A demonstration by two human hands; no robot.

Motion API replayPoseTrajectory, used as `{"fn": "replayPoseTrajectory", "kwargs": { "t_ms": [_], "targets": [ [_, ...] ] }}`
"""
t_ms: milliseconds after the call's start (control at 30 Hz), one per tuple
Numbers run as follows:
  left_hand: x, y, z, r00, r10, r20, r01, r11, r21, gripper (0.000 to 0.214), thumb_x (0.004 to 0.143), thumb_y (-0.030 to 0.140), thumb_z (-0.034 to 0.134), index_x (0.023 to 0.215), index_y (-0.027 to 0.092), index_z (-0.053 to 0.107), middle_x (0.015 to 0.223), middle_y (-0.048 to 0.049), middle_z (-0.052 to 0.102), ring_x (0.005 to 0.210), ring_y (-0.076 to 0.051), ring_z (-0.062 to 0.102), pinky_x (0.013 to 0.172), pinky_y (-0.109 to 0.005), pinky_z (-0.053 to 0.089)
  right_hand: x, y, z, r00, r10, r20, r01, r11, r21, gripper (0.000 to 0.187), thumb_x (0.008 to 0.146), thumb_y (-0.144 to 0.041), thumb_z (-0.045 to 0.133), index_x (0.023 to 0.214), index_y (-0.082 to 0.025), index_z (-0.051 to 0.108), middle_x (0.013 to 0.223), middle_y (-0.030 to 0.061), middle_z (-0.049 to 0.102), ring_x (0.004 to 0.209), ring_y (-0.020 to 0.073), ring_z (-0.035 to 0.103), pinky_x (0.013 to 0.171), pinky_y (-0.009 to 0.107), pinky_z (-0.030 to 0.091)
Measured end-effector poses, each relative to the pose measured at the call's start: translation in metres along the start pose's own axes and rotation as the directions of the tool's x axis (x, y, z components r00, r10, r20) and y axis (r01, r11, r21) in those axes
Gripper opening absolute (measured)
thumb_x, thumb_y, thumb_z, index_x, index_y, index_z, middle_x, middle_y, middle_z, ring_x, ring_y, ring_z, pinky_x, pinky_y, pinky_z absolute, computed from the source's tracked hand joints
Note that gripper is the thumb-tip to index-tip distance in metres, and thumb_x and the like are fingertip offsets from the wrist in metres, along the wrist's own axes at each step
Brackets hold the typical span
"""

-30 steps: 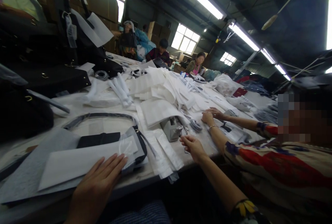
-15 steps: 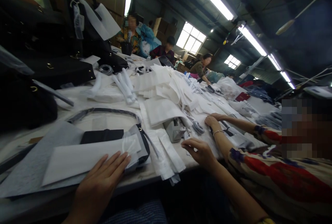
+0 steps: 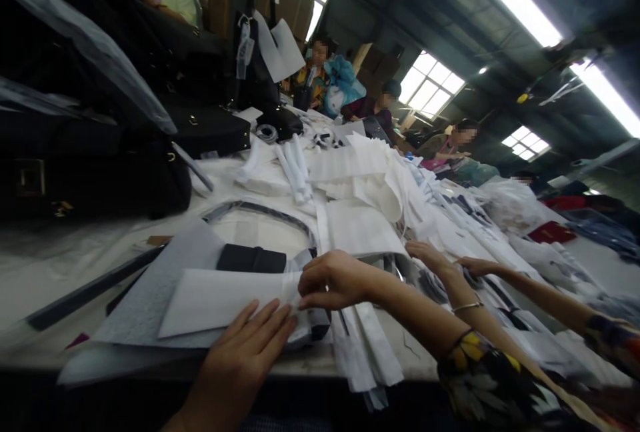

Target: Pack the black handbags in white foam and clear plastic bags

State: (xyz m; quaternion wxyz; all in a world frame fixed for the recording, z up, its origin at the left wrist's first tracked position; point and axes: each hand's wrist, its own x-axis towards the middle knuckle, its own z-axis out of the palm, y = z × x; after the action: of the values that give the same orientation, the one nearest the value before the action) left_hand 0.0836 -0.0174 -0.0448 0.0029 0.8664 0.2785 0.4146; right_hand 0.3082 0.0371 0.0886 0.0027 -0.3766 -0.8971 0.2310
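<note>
My left hand (image 3: 240, 362) lies flat with fingers stretched out on a white foam sheet (image 3: 215, 299) at the table's near edge. My right hand (image 3: 330, 280), in a flowered sleeve, reaches across with fingers pinched on the right end of that sheet. The sheet wraps a small black bag (image 3: 251, 259), which rests on a grey felt piece (image 3: 165, 279). The bag's dark strap (image 3: 260, 209) loops behind it.
A co-worker's two hands (image 3: 440, 260) rest on the table just right of mine. Large black handbags (image 3: 95, 172) stand at the left. Piles of white foam sheets (image 3: 360, 179) cover the middle. White strips (image 3: 373, 352) hang over the near edge. Other people work at the far end.
My right hand has moved left from the table's edge to the end of the white sheet and pinched it. The view has swung left. My left hand has stayed flat on the sheet.
</note>
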Motion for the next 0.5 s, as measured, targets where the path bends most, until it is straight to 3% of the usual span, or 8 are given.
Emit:
{"fn": "replayPoseTrajectory", "kwargs": {
  "t_ms": [133,200,400,500],
  "targets": [
    [0.006,-0.002,-0.006,0.998,0.066,0.018,-0.066,0.998,0.022,0.042,0.104,0.015,0.031,0.122,0.023,0.067,0.129,0.0037,0.068,0.120,-0.013,0.061,0.121,-0.030,0.025,0.037,0.011,-0.002,0.958,0.087,0.273,-0.038,0.983,-0.181,0.018,0.084,-0.040,0.074,0.084,-0.021,0.074,0.078,-0.0010,0.074,0.069,0.0129,0.064,0.057,0.022,0.033],
    [0.008,-0.003,-0.008,0.998,0.064,0.013,-0.064,0.998,0.023,0.043,0.104,0.014,0.030,0.122,0.023,0.068,0.127,0.0028,0.069,0.119,-0.012,0.061,0.121,-0.030,0.024,0.049,0.008,-0.005,0.922,0.163,0.351,-0.065,0.959,-0.275,0.021,0.083,-0.044,0.075,0.086,-0.024,0.075,0.082,-0.0011,0.076,0.073,0.0147,0.065,0.055,0.023,0.030],
    [0.007,0.001,-0.004,1.000,-0.002,-0.012,0.001,1.000,-0.030,0.044,0.103,0.013,0.029,0.116,0.022,0.070,0.123,0.0000,0.070,0.118,-0.013,0.061,0.121,-0.032,0.023,0.069,-0.011,-0.008,0.848,0.308,0.431,-0.081,0.879,-0.469,0.028,0.079,-0.052,0.076,0.088,-0.026,0.078,0.088,0.0007,0.077,0.081,0.0199,0.070,0.052,0.025,0.028],
    [0.004,0.002,0.001,0.999,0.034,-0.003,-0.034,0.999,-0.036,0.044,0.103,0.012,0.029,0.119,0.022,0.069,0.129,0.0032,0.068,0.122,-0.014,0.058,0.122,-0.034,0.021,0.075,-0.011,-0.006,0.867,0.329,0.374,-0.112,0.861,-0.497,0.026,0.074,-0.048,0.082,0.079,-0.022,0.077,0.081,0.0053,0.076,0.078,0.0223,0.070,0.054,0.025,0.031]
  ]
}}
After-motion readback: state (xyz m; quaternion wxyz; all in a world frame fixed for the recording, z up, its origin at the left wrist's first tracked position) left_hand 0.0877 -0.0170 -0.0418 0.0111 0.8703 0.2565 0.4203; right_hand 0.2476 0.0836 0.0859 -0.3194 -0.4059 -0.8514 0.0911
